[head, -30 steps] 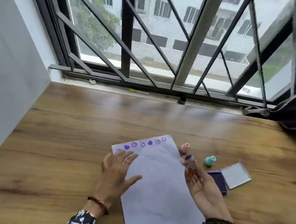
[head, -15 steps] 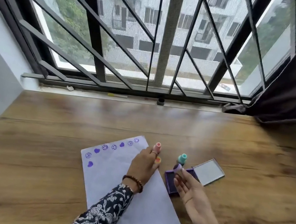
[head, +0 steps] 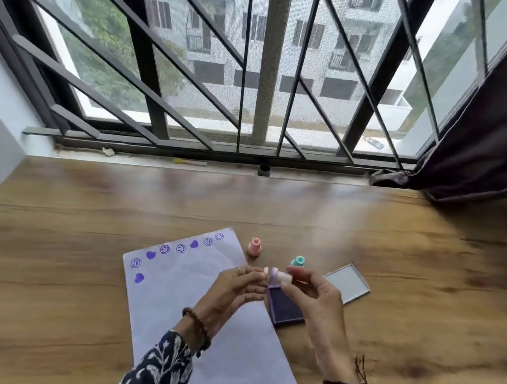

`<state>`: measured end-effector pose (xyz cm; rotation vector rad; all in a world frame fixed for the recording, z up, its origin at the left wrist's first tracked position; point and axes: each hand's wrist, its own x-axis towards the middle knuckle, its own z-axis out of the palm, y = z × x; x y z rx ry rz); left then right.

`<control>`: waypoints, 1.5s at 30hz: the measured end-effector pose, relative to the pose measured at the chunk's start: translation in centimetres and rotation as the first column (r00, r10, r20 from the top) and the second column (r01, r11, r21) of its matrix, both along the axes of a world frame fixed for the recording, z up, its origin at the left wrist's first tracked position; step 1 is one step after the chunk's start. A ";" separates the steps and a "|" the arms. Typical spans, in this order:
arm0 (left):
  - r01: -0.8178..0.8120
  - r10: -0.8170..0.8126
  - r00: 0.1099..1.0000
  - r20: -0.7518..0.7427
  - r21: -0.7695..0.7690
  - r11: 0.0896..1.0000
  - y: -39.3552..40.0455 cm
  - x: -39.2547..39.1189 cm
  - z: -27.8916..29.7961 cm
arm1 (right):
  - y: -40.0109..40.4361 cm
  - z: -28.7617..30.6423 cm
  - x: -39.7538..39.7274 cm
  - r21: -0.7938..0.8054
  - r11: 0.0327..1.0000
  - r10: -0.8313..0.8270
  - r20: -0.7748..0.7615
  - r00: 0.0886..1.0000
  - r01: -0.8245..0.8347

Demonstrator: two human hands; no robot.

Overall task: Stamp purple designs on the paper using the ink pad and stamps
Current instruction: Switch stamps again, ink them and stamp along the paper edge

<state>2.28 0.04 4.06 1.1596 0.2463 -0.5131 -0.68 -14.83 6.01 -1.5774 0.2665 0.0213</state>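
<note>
right hand (head: 317,296): grip pinching purple stamp (head: 278,276) | left hand (head: 234,291): grip unclear, fingertips at stamp | ink pad (head: 285,308): open, beside paper (head: 193,308) on bench (head: 68,262)

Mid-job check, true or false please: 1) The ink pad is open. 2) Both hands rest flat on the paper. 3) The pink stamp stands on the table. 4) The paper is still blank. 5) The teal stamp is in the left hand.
1) True: the ink pad lies open, lid back.
2) False: left hand and right hand are raised, holding small stamps.
3) True: the pink stamp stands beside the paper.
4) False: purple prints line its far edge.
5) False: the teal stamp stands on the table.
</note>
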 end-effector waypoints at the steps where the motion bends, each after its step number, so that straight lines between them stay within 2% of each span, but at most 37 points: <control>1: 0.010 -0.010 1.000 0.009 -0.003 1.000 0.1 0.0 0.1 | 0.0 0.1 0.0 -0.044 0.999 0.009 0.017 1.000 -0.008; 4: 0.021 -0.021 1.000 0.023 -0.001 1.000 0.5 0.1 0.2 | -0.1 0.7 0.2 -0.167 0.985 0.053 0.060 0.997 -0.042; 8: 0.016 -0.016 0.999 0.045 -0.006 1.000 1.1 0.2 0.0 | -0.1 1.4 0.6 -0.236 0.968 0.109 0.079 0.991 -0.088; 17: -0.027 0.027 0.998 0.063 -0.013 1.000 0.8 0.7 -0.9 | -0.7 1.2 3.2 -0.180 0.962 0.204 -0.018 0.979 -0.204; 19: -0.038 0.038 0.996 0.084 -0.001 0.999 0.6 0.8 -1.3 | -0.7 1.0 4.0 -0.245 0.942 0.226 -0.049 0.973 -0.231; 21: -0.055 0.031 0.983 0.181 0.130 0.990 0.5 0.9 -1.8 | -0.4 0.8 5.0 -0.394 0.882 0.251 -0.071 0.965 -0.258; 22: -0.084 0.008 0.965 0.262 0.278 0.957 0.4 1.1 -2.1 | -0.2 0.7 5.6 -0.502 0.828 0.253 -0.069 0.965 -0.252; 23: -0.131 -0.036 0.940 0.339 0.455 0.881 0.3 1.4 -2.5 | 0.0 0.5 6.1 -0.604 0.763 0.248 -0.053 0.967 -0.229; 24: -0.183 -0.108 0.912 0.396 0.627 0.758 0.3 1.6 -2.9 | 0.3 0.3 6.7 -0.685 0.703 0.237 -0.028 0.971 -0.191; 26: -0.248 -0.329 0.857 0.397 0.877 0.411 0.3 1.9 -3.7 | 0.8 0.2 7.7 -0.790 0.604 0.223 0.037 0.974 -0.108; 27: -0.270 -0.420 0.830 0.366 0.924 0.271 0.2 2.0 -4.1 | 1.1 0.0 8.2 -0.820 0.566 0.230 0.063 0.971 -0.081; 28: -0.288 -0.463 0.812 0.356 0.934 0.213 0.1 2.0 -4.4 | 1.4 -0.2 8.6 -0.843 0.533 0.242 0.070 0.968 -0.073; 31: -0.322 -0.435 0.800 0.413 0.907 0.270 -0.1 1.8 -4.9 | 2.0 -1.2 9.5 -0.894 0.433 0.277 0.006 0.961 -0.119; 33: -0.341 -0.427 0.796 0.429 0.901 0.269 0.0 1.8 -5.1 | 1.9 -1.8 9.7 -0.892 0.427 0.288 -0.024 0.957 -0.151; 36: -0.341 -0.424 0.791 0.442 0.893 0.294 0.3 1.8 -5.2 | 1.1 -2.0 9.3 -0.838 0.521 0.285 -0.009 0.958 -0.163; 38: -0.333 -0.413 0.788 0.456 0.880 0.338 0.6 1.8 -5.1 | -0.1 -1.9 8.8 -0.788 0.609 0.207 0.045 0.977 -0.093; 40: -0.325 -0.401 0.785 0.472 0.865 0.382 0.9 1.7 -5.0 | -1.5 -2.0 8.3 -0.786 0.617 0.152 0.079 0.985 -0.032; 42: -0.325 -0.375 0.787 0.490 0.846 0.423 0.9 1.6 -4.9 | -2.4 -2.5 7.7 -0.791 0.604 0.172 0.009 0.985 -0.098; 45: -0.352 -0.292 0.789 0.541 0.787 0.506 0.6 1.3 -4.4 | -2.7 -3.0 6.9 -0.747 0.640 0.180 -0.081 0.980 -0.179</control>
